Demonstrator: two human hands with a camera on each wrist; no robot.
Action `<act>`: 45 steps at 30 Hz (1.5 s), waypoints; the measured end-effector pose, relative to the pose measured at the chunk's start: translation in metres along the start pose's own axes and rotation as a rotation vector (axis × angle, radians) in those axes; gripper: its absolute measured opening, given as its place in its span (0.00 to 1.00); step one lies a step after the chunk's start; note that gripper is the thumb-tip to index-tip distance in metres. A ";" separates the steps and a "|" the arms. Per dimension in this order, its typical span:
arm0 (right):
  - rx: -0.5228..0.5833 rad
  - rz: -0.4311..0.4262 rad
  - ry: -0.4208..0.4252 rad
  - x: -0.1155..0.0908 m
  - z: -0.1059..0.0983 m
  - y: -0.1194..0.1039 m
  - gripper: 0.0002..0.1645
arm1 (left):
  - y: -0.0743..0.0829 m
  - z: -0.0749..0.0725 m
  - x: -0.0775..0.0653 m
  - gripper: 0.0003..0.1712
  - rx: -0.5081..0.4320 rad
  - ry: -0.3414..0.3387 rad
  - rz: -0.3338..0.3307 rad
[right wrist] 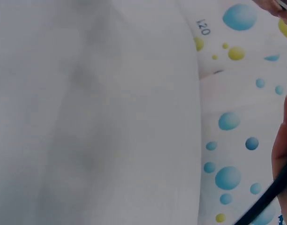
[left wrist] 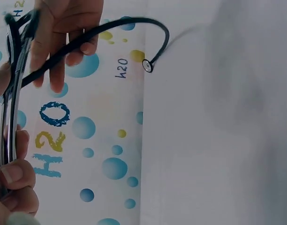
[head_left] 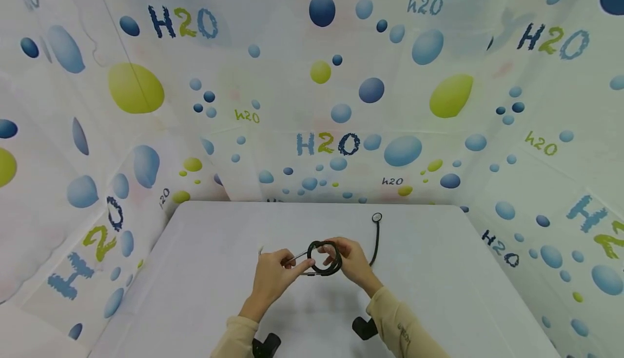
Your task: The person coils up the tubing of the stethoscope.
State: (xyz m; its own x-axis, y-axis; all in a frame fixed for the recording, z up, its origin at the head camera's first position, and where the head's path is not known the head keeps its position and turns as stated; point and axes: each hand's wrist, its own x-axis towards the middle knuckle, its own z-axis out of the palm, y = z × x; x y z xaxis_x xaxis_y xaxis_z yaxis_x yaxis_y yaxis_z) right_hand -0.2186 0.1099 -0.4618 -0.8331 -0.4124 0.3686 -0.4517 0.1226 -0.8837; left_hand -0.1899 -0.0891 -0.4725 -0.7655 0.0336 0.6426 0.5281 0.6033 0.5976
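Note:
A black stethoscope point(head_left: 324, 272) is held up over the table between both hands, part of its tubing wound into a small coil. My left hand point(head_left: 275, 274) grips the metal ear tubes point(left wrist: 12, 136), its thumb reaching to the coil's near side. On the coil's other side, my right hand point(head_left: 356, 263) holds the loops, some fingers behind them. From there the loose tubing curves away to the round chest piece point(head_left: 377, 217), farther back. Only the edge of the right hand point(right wrist: 282, 150) and a stretch of black tubing point(right wrist: 265, 201) show in the right wrist view.
The white table point(head_left: 219, 233) spreads out under the hands. Behind it and on both sides hangs a white sheet point(head_left: 287, 60) printed with drops and H2O lettering. Black devices point(head_left: 364, 327) sit at both sleeves.

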 end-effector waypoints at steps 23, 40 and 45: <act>-0.573 -0.112 -0.123 -0.018 0.020 -0.022 0.14 | 0.006 -0.003 0.004 0.26 0.221 0.218 -0.201; -0.722 -0.052 -0.267 -0.026 0.023 -0.046 0.02 | 0.018 0.007 -0.012 0.26 0.354 0.246 -0.090; -0.820 0.024 -0.311 -0.031 0.021 -0.063 0.09 | 0.023 0.009 -0.021 0.27 0.487 0.182 -0.032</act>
State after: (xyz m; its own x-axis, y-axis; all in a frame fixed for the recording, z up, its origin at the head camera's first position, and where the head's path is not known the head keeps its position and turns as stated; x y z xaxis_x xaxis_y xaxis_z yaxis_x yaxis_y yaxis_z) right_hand -0.1581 0.0958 -0.4239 -0.7745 -0.6142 0.1514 -0.6219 0.6953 -0.3603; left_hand -0.1649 -0.0688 -0.4771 -0.6790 -0.1041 0.7267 0.2399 0.9041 0.3537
